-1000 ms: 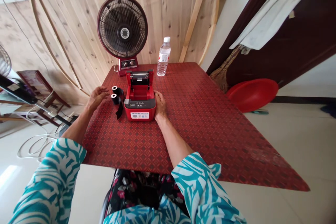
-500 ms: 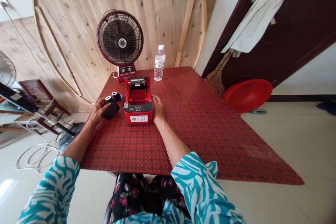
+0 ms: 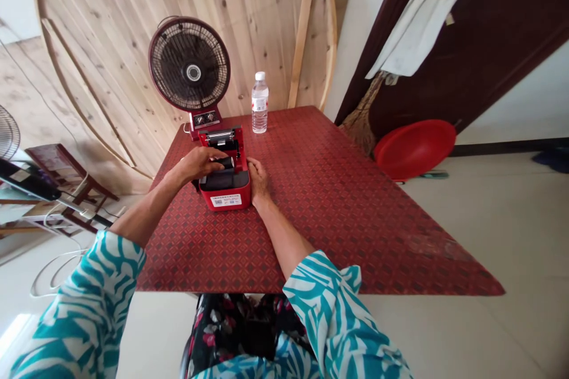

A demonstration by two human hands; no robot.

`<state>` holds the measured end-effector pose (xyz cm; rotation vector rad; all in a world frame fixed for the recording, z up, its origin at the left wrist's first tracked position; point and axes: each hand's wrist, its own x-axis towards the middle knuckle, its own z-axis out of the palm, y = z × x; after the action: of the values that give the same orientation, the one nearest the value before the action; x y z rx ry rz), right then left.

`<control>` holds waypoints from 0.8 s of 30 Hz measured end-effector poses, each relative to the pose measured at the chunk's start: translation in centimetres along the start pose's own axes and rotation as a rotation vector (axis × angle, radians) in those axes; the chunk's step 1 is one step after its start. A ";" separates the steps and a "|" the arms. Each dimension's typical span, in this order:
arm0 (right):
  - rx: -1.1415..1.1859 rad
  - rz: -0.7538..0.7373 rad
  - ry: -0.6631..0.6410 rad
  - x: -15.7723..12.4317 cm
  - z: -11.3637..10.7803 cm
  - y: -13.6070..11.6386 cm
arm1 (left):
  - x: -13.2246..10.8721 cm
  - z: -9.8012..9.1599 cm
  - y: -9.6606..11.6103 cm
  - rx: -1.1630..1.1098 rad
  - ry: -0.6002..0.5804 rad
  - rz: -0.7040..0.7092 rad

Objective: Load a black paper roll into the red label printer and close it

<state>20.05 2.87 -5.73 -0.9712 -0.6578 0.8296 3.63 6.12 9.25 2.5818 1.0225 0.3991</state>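
A small red label printer with its lid open stands on the red patterned table. My left hand is closed on a black ribbon roll and holds it over the printer's open bay. The ribbon drapes down across the printer's front panel. My right hand rests against the printer's right side, fingers pressed to it.
A red table fan stands behind the printer, with a water bottle to its right. A round wooden board leans on the wall behind. On the floor are a red basin at right and wooden stools and cables at left.
My left hand picked the black ribbon rolls up from the table left of the printer and carried them right, over the open printer. My right hand stayed on the printer's side.
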 end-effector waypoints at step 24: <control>-0.048 -0.001 0.004 -0.1 -0.1 -0.5 | -1.6 3.3 -4.0 -0.481 0.873 -0.075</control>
<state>20.21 2.57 -5.36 -1.0161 -0.6775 0.8141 1.36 7.05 4.42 1.9070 1.0724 1.6116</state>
